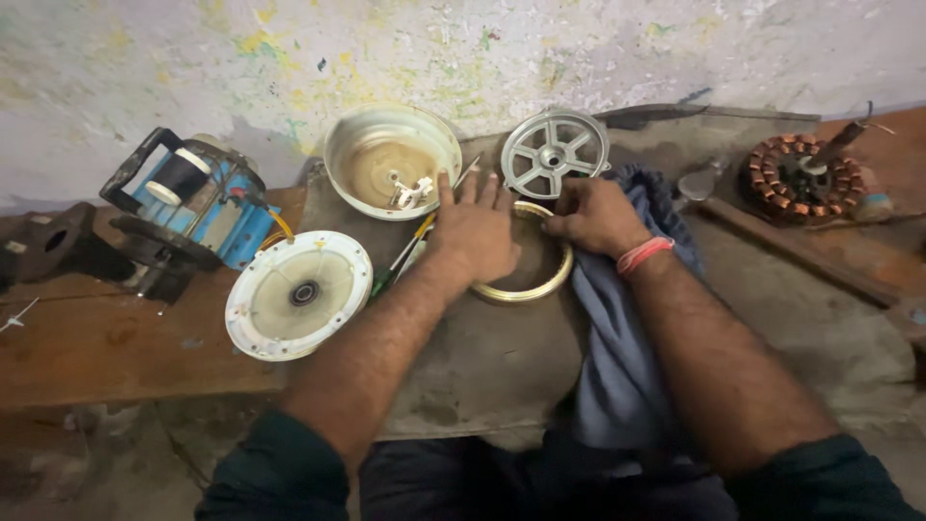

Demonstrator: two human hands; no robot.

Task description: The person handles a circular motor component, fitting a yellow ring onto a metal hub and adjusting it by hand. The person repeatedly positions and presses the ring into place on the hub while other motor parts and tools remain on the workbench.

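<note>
on the bench, left hand [475, 232] flat and right hand [593, 218] clamped on one brass ring [526, 289].

The ring [526, 280] lies in the middle of the work surface [482, 376], under the left hand [475, 232], with the right hand [596, 217] touching its right side. A cloth [617, 347] lies just right of the ring. Beyond it sit the bowl-shaped cover [391, 159], far left, and the spoked wheel [555, 152], far right. The flat round cover [299, 294] lies left, the winding machine [193, 198] beyond it. The wound stator [803, 178] sits far right.
</note>
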